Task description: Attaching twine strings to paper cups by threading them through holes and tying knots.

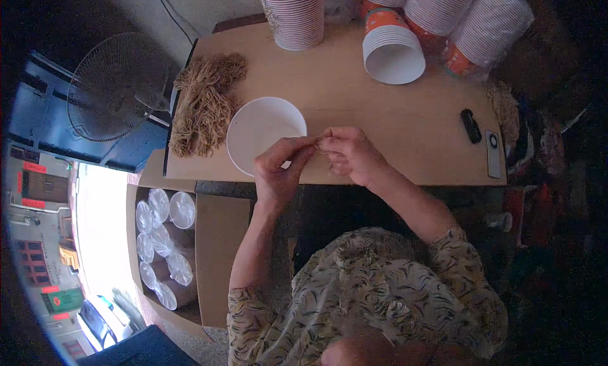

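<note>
1 head view, straight down, close over table point(354, 100)

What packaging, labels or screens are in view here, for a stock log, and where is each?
Cardboard box: lower left below the table, brown, open, holding clear-wrapped round stacks.
Plastic sleeve: top right on the table, clear, around orange-and-white paper cups.
Small device: right table edge, slim, white; whether it has a screen is unclear.

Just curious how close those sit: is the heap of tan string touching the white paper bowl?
Apart. The head view shows bare brown tabletop between the heap of tan string and the white paper bowl.
</note>
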Demonstrator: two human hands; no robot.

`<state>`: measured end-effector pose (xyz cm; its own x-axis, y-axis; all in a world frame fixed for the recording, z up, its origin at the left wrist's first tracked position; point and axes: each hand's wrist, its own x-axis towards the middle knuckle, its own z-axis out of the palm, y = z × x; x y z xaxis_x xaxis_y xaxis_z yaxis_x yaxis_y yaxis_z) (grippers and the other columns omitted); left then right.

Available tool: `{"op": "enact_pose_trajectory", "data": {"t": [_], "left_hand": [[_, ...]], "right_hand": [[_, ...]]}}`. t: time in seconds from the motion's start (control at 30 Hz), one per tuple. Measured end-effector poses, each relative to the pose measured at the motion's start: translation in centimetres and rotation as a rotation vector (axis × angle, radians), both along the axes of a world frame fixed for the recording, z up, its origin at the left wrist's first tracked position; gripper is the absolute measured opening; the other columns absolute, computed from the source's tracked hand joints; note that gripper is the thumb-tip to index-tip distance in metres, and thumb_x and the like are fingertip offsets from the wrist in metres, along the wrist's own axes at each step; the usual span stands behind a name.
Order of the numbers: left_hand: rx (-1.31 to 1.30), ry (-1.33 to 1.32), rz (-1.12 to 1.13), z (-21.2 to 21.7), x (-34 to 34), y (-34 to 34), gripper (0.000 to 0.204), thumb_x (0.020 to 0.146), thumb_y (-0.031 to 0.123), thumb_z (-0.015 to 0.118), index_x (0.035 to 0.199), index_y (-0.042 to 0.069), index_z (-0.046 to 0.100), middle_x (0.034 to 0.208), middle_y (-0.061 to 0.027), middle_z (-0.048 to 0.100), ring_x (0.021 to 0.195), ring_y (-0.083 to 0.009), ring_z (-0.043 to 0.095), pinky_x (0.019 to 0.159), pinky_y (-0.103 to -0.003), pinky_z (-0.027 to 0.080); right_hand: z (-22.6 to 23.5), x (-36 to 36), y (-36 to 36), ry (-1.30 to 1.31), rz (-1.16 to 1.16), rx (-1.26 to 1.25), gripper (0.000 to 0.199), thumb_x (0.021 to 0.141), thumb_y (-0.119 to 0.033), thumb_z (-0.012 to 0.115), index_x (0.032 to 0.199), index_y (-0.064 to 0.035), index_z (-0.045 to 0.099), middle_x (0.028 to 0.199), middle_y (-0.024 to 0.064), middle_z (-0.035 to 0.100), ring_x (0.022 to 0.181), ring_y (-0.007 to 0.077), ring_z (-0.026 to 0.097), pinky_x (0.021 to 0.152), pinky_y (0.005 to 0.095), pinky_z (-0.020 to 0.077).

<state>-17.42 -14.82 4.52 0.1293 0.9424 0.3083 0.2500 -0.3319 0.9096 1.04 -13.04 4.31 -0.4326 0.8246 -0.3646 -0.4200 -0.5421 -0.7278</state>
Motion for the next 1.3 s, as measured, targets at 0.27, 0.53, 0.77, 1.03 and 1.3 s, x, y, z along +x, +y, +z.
{"op": "enact_pose_trajectory", "data": {"t": [0.27, 0.53, 0.77, 1.03, 1.3], "left_hand": [[0.218, 0.191, 0.051, 0.5, 0.3, 0.2, 0.010, 0.084, -0.001, 0.070, 0.094, 0.002, 0.069, 0.088, -0.0116, 0.069, 0.077, -0.0221, 0.068, 0.066, -0.030, 0.053], [-0.110, -0.093, -0.091, -0.8, -0.7, 0.9, 0.007, 0.092, 0.003, 0.063, 0.098, 0.000, 0.063, 0.088, -0.0074, 0.068, 0.076, -0.0129, 0.064, 0.067, -0.027, 0.053], [-0.383, -0.335, -0.088, 2.0, -0.5, 1.0, 0.011, 0.096, 0.007, 0.060, 0.102, -0.003, 0.064, 0.091, -0.0056, 0.068, 0.077, -0.0099, 0.063, 0.070, -0.023, 0.052], [-0.513, -0.384, -0.158, 1.6, -0.8, 1.4, 0.017, 0.096, 0.011, 0.062, 0.104, -0.003, 0.067, 0.089, -0.0045, 0.067, 0.077, -0.0105, 0.061, 0.070, -0.025, 0.051], [-0.461, -0.268, -0.132, 1.0, -0.7, 1.4, 0.017, 0.095, 0.012, 0.064, 0.102, -0.003, 0.068, 0.086, -0.0041, 0.069, 0.076, -0.0078, 0.063, 0.070, -0.021, 0.052]], "right_hand": [[-0.2, 0.5, 0.9, -0.052, 0.049, -0.034, 0.007, 0.092, -0.014, 0.060, 0.088, -0.0087, 0.057, 0.060, -0.0086, 0.037, 0.046, 0.0011, 0.031, 0.040, 0.0187, 0.0238], [-0.4, 0.8, 1.4, 0.010, 0.121, 0.005, 0.006, 0.095, -0.014, 0.057, 0.094, -0.0077, 0.057, 0.069, -0.0078, 0.040, 0.050, 0.0011, 0.032, 0.043, 0.0184, 0.0255], [1.0, 1.1, 0.6, -0.285, -0.075, 0.471, 0.011, 0.094, -0.011, 0.060, 0.104, -0.0057, 0.059, 0.080, -0.0031, 0.052, 0.062, 0.0042, 0.048, 0.052, 0.0190, 0.0378], [0.4, 0.5, -0.2, -0.707, -0.211, 1.099, 0.017, 0.081, 0.000, 0.072, 0.095, 0.0027, 0.064, 0.092, 0.0082, 0.061, 0.084, 0.0163, 0.062, 0.076, 0.0286, 0.0517], [-0.5, -0.4, -0.3, -0.778, -0.276, 1.165, 0.016, 0.080, -0.002, 0.074, 0.093, 0.0013, 0.066, 0.089, 0.0108, 0.065, 0.082, 0.0223, 0.065, 0.073, 0.0325, 0.0527]]}}
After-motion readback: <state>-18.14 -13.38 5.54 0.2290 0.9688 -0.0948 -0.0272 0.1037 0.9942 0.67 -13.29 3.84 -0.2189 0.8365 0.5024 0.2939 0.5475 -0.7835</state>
